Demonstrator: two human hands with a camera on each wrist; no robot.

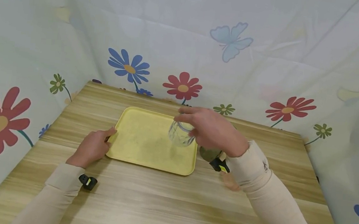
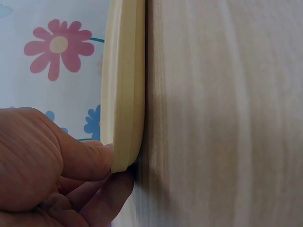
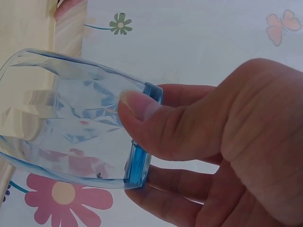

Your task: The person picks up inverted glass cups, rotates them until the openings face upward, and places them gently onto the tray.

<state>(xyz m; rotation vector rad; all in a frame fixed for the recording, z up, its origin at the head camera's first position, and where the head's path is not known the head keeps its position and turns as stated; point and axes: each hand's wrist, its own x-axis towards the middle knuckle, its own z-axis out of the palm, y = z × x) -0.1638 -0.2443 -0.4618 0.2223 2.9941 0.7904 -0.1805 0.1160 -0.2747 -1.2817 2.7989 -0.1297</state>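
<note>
A yellow rectangular tray [image 1: 143,148] lies on the wooden table. My left hand [image 1: 93,147] pinches its left edge; in the left wrist view the thumb [image 2: 90,161] is on the tray rim [image 2: 124,94] with fingers curled beneath. Over the tray's right part, my right hand [image 1: 213,129] holds a clear faceted drinking glass [image 1: 178,135] from above. The right wrist view shows the thumb and fingers around the thick, blue-tinted end of the glass [image 3: 85,118], its other end pointing towards the tray. Whether the glass touches the tray cannot be told.
Beside the tray, an olive-green round object [image 1: 209,154] is mostly hidden by my right wrist. A pinkish-orange item [image 1: 230,182] shows partly under the forearm. The wooden table [image 1: 144,202] meets a flower-printed curtain [image 1: 172,46] at the back and sides.
</note>
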